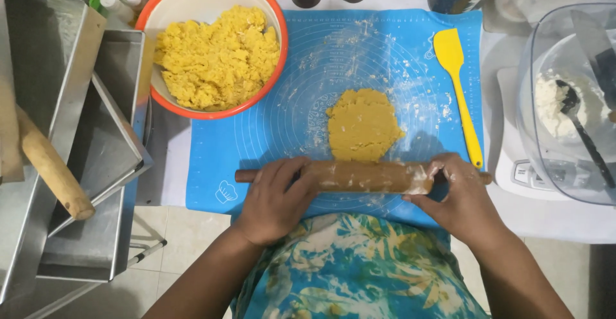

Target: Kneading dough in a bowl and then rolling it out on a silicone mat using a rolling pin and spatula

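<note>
While the dough [363,124] lies flat on the blue mat [269,133], just past the hands, the left hand [274,198] and right hand [461,194] curl loosely over the pin [359,176].

Even, soft overhead light, moderately bright. Faint shadows under the rolling pin [362,176] and hands. Mild glare on the metal trays [70,133] at left. Focus sharp at centre, slight softness and stretch toward edges.

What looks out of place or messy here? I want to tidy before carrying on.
Flour smears dust the blue mat. The metal pans at left are stacked askew, tilted over the edge.
</note>
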